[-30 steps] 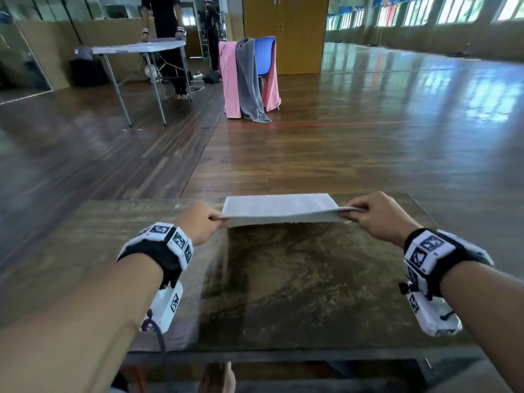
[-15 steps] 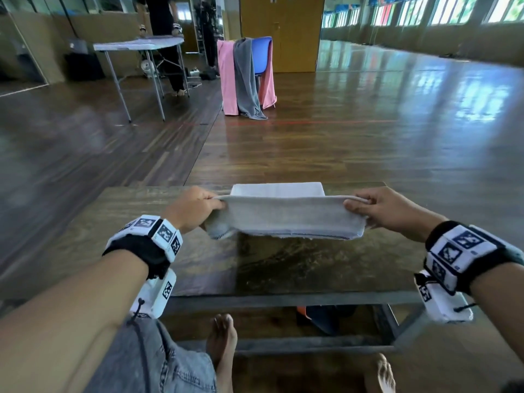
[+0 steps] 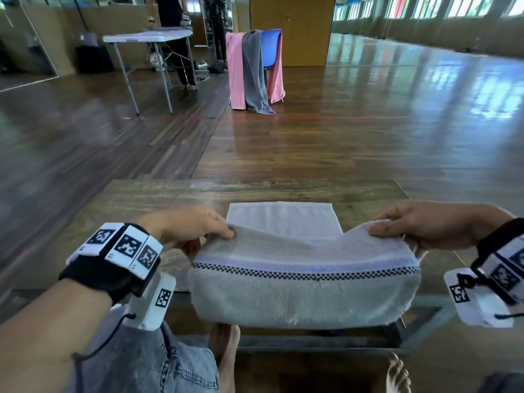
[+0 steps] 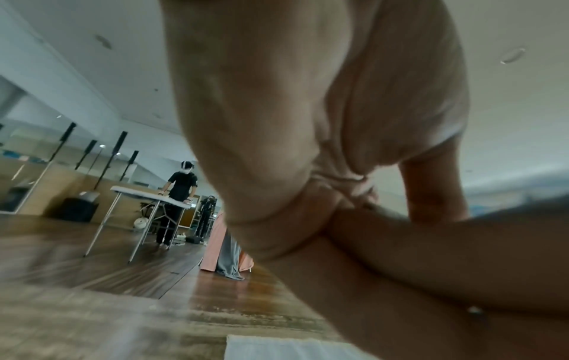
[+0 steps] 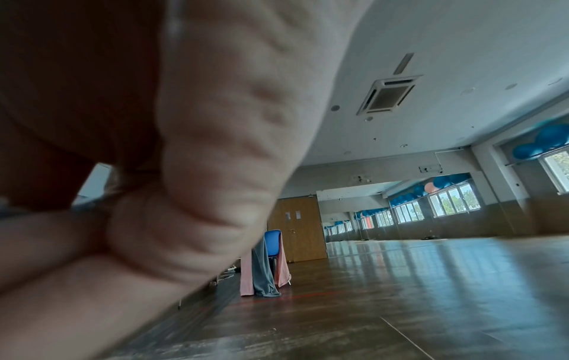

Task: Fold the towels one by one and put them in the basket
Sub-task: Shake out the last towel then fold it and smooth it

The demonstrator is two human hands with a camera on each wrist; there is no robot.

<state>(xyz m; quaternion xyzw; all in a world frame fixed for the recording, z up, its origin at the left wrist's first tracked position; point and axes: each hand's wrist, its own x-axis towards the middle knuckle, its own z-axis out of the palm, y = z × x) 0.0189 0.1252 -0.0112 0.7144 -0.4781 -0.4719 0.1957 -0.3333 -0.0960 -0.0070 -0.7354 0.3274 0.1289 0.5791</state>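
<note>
A grey towel with a blue and checkered stripe hangs between both hands above the near edge of the low wooden table. My left hand pinches its left upper corner, my right hand pinches its right upper corner. The towel's far part lies flat and pale on the table; a pale strip of it shows at the bottom of the left wrist view. The palm fills the right wrist view, hiding the towel. No basket is in view.
A blue chair draped with pink and grey towels stands on the wooden floor ahead. A folding table with a person behind it stands at the back left. My bare feet are under the table.
Both hands have pulled the towel's near edge toward me and lifted it, so more of it hangs over the table's front edge and the striped side shows.
</note>
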